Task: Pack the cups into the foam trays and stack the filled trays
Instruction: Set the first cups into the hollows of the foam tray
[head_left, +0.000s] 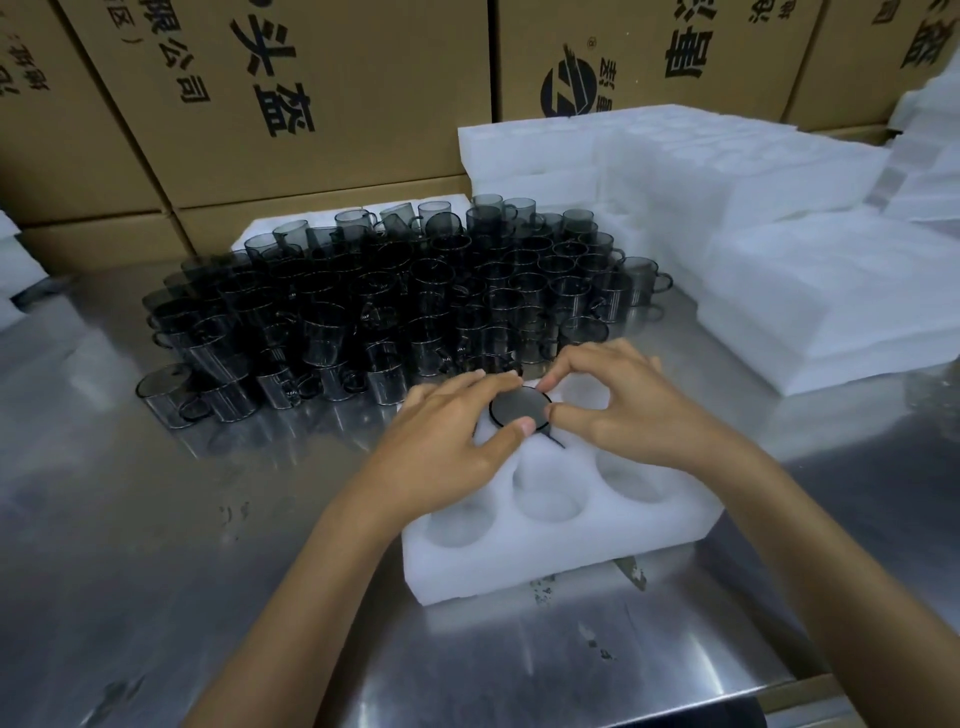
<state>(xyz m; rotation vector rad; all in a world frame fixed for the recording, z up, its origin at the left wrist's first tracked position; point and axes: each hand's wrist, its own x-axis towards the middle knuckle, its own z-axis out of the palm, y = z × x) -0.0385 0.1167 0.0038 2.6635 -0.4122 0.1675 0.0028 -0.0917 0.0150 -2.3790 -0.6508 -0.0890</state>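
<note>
I'm seating a cup (519, 406) into a pocket at the far side of the foam tray (561, 525), centre frame; left hand (457, 441) and right hand (618, 410) fingers pinch its rim. Next, I'd judge, press it home, then fetch another

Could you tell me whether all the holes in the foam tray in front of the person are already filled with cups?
No, the foam tray holds just one cup, and its near holes are empty.

Both hands, left (457, 431) and right (618, 405), reach forward, fingertips pinching together.
</note>
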